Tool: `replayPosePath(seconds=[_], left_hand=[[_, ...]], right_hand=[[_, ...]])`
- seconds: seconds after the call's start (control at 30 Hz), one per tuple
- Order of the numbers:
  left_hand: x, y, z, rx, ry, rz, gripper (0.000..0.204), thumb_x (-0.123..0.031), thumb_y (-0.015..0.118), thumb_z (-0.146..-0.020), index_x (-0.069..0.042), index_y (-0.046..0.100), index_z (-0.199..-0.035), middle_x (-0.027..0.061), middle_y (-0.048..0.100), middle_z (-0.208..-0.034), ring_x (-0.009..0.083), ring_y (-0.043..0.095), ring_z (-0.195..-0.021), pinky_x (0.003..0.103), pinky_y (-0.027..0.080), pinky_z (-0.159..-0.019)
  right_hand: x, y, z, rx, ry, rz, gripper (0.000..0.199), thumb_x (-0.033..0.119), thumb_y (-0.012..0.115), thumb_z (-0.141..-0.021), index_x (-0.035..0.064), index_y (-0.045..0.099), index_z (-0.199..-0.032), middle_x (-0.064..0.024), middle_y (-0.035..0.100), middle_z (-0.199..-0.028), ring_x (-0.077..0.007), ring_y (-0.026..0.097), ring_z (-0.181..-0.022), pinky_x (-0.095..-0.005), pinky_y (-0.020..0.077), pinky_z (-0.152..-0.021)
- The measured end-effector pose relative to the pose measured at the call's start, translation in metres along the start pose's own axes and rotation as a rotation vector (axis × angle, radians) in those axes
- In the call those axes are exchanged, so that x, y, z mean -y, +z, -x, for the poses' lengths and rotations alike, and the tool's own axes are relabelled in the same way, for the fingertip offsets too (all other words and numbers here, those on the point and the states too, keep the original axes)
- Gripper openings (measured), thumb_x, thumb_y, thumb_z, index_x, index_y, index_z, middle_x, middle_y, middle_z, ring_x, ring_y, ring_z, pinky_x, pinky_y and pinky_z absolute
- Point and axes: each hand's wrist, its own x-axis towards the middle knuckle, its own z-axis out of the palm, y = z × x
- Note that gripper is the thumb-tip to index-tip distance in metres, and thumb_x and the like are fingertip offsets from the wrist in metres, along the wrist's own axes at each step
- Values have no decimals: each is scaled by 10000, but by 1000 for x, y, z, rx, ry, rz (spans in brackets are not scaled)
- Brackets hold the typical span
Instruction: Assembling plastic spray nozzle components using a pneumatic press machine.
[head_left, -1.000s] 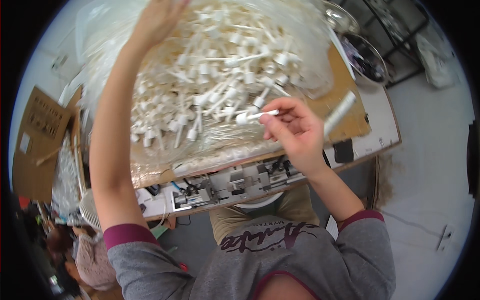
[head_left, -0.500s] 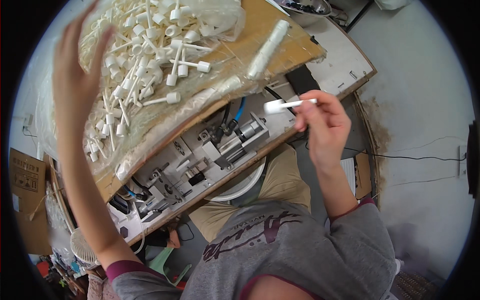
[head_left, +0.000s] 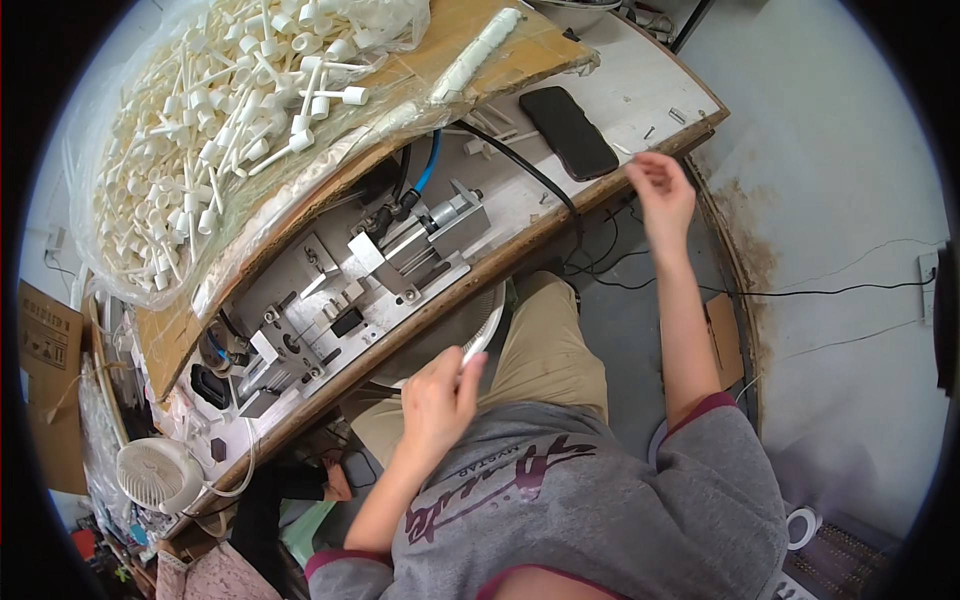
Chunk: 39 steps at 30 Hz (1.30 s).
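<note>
My left hand (head_left: pixel 436 402) is closed, its thumb and fingers drawn together beside the rim of a white basket (head_left: pixel 497 312) below the bench edge. Whether it grips the rim or a small white piece is hard to make out. Past the bench's right edge my right hand (head_left: pixel 663 198) hangs in a pinch near a black phone (head_left: pixel 570 135). A short white sliver (head_left: pixel 622 150) shows by its fingertips; I cannot tell if it is held. White long-handled plastic scoops (head_left: pixel 215 120) lie heaped in a clear bag on a cardboard-covered board at the upper left.
A metal fixture with a cylinder (head_left: pixel 425 240) and a second clamp block (head_left: pixel 275 360) are mounted on the bench (head_left: pixel 640 80). A blue air hose (head_left: pixel 430 165) and black cables run about them. A small white fan (head_left: pixel 160 475) stands lower left. Loose screws (head_left: pixel 649 132) lie on the bench.
My left hand has come down from above the scoop pile to the basket. My right hand has moved slightly up and right; the scoop it held no longer shows clearly. The view has shifted.
</note>
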Motion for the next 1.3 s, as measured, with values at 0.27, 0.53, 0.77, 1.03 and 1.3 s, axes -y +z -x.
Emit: replayPosePath(seconds=[0.27,0.53,0.77,1.03,1.3], left_hand=[[142,95,5,-199,-12,-195,267,-199,500,-1026,-20,589,-849,199,657,-796,401,646,-815,504,461,-786],[164,113,35,175,-195,-108,365,-312,436,-1046,-9,604,-931,260,684,-901,462,651,-891,546,493,-817],[155,108,56,-6,-263,340,288,-256,464,-1057,-32,640,-1094,107,684,-835,259,670,-810,370,517,-768],[33,0,39,-7,10,1034,545,-50,510,-1020,-71,355,-1542,42,569,-1088,147,570,-956,303,478,-886],[7,-44,67,-341,38,791,471,29,678,-912,1,526,-1357,146,680,-1258,194,715,-1020,311,577,-867]], right_hand=[[-62,0,-67,160,-195,687,176,239,786,-796,126,750,-927,-74,658,-873,-260,624,-863,-394,503,-783],[-69,7,-50,136,-41,-26,115,103,630,-980,17,585,-1040,-71,683,-897,-116,661,-820,-248,517,-684],[25,32,73,336,-114,-19,107,77,664,-964,6,670,-1043,-9,663,-846,-49,587,-696,-205,487,-605],[93,67,156,973,453,-516,145,17,686,-921,-41,680,-1054,-138,740,-917,-131,688,-723,-246,542,-640],[130,83,166,1044,507,-636,155,51,668,-946,-36,663,-1074,-169,746,-944,-158,711,-743,-244,541,-648]])
